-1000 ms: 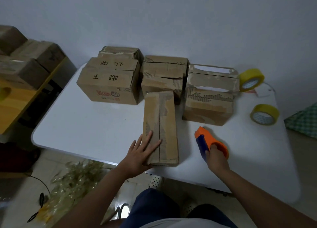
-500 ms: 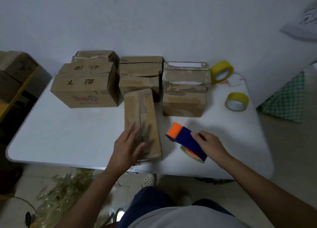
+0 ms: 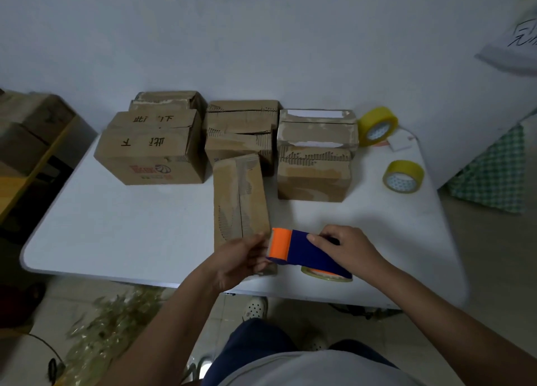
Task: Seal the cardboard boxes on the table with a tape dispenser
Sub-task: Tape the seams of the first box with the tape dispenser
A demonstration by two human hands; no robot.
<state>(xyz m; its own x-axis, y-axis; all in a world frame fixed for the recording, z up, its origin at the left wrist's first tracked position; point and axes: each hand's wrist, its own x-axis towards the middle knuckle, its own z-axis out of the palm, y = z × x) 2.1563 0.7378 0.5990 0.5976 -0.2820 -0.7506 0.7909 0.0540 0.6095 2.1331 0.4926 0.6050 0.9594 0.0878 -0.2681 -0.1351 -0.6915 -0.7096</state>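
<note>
White table [image 3: 116, 234], tape dispenser [image 3: 302, 250] lengthwise left-right, orange end left.

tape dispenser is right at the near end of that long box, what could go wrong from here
1. The long box overhangs the table edge near the person; pressing down there might tip or slide it off.
2. The left hand sits right at the orange front of the tape dispenser, probably where the cutter is, so fingers could get nicked.
3. The right hand alone steers, so tape may miss the seam.
</note>
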